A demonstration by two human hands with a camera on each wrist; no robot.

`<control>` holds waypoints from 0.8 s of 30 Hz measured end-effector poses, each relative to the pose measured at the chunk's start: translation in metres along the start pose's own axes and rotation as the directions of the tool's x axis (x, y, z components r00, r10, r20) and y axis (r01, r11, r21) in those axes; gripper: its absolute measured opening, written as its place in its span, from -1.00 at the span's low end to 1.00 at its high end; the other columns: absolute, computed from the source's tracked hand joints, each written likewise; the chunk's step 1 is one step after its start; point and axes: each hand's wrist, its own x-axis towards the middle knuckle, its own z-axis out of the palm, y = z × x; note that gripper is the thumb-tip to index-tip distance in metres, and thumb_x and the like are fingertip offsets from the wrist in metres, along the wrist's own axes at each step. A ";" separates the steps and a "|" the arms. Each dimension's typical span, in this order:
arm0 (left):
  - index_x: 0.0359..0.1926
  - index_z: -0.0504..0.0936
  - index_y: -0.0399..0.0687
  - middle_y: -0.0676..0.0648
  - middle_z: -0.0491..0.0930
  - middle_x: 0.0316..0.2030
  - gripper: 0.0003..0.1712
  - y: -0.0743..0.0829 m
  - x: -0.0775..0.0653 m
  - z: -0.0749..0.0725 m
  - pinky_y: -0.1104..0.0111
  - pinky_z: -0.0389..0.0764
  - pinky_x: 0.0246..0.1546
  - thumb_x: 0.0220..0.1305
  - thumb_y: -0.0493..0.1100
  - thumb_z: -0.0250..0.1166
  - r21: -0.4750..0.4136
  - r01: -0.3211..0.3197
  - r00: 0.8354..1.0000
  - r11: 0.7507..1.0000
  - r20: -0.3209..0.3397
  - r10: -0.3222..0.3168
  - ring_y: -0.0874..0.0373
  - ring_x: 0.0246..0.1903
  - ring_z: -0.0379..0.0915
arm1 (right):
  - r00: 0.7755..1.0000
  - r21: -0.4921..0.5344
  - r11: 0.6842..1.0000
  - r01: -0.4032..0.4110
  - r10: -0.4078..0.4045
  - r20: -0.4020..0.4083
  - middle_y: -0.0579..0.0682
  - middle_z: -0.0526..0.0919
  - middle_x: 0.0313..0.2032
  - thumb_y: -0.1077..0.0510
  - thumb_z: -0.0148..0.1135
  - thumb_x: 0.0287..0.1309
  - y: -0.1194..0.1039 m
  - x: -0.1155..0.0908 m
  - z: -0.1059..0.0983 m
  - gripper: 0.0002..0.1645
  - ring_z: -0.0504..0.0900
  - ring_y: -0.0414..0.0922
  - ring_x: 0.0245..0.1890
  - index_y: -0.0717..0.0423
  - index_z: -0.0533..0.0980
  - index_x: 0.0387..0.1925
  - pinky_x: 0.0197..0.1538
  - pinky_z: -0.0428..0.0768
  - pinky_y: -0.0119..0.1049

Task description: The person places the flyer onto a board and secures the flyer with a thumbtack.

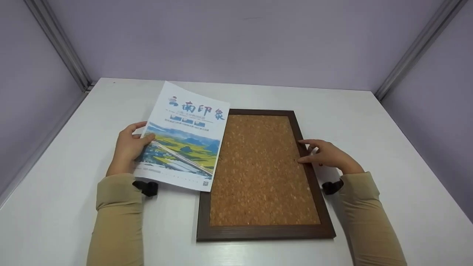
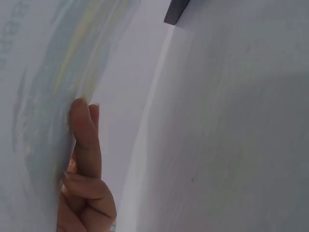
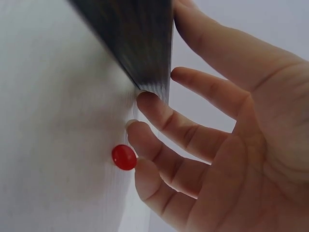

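My left hand (image 1: 129, 147) holds a printed poster (image 1: 184, 147) by its left edge, thumb on the printed face. The poster shows coloured characters above fields and mountains, and its right part overlaps a cork board (image 1: 262, 173). Against the board's dark wooden frame (image 1: 301, 147), on the right side, my right hand (image 1: 327, 155) grips the edge with thumb and fingertips. Close to the lower fingertips in the right wrist view is a small glossy red disc (image 3: 124, 157); whether they hold it is unclear. In the left wrist view the poster (image 2: 38, 116) hides part of the left hand (image 2: 89, 169).
The board lies on a white table (image 1: 388, 155). Pale purple panels (image 1: 236, 44) with metal corner posts (image 1: 61, 44) stand around the back and sides. Dark wrist cameras (image 1: 147, 187) sit at both cuffs.
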 end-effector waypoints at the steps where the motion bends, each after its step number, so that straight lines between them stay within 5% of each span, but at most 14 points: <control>1: 0.54 0.14 0.02 -0.32 0.28 0.37 -0.26 0.001 -0.001 0.001 0.13 0.48 0.14 0.44 -0.07 0.19 0.015 -0.017 1.000 1.000 0.013 0.017 -0.16 0.24 0.36 | 1.000 -0.002 1.000 0.002 -0.002 0.001 0.25 0.48 0.04 -0.15 0.39 0.17 0.000 0.000 0.000 -0.03 0.57 -0.08 -0.28 0.12 0.22 0.48 -0.27 0.56 -0.27; 8: 0.54 0.12 -0.05 -0.40 0.18 0.41 -0.27 0.008 -0.005 0.006 -0.07 0.38 0.25 0.47 -0.02 0.15 0.121 -0.113 0.989 0.986 0.112 0.100 -0.29 0.32 0.25 | 1.000 -0.010 1.000 0.013 -0.013 -0.001 0.26 0.49 0.03 -0.14 0.38 0.18 0.000 -0.001 0.000 -0.05 0.56 -0.09 -0.32 0.13 0.23 0.47 -0.30 0.54 -0.27; 18: 0.54 0.11 -0.09 -0.34 0.33 0.34 -0.30 0.015 -0.009 0.013 0.05 0.45 0.20 0.53 0.09 0.00 0.160 -0.120 0.960 0.980 0.271 0.073 -0.17 0.19 0.41 | 1.000 -0.006 1.000 0.018 -0.018 -0.003 0.24 0.49 0.03 -0.13 0.39 0.18 0.002 0.000 0.000 -0.06 0.55 -0.09 -0.32 0.11 0.23 0.47 -0.30 0.53 -0.27; 24: 0.53 0.13 -0.09 -0.34 0.36 0.34 -0.33 0.017 -0.006 0.001 0.06 0.50 0.18 0.56 0.07 -0.04 0.175 -0.163 0.929 0.971 0.358 0.091 -0.14 0.13 0.49 | 1.000 0.000 1.000 0.001 -0.001 -0.003 0.26 0.48 0.05 -0.14 0.38 0.18 -0.016 -0.009 0.003 -0.04 0.57 -0.07 -0.26 0.13 0.22 0.47 -0.24 0.56 -0.26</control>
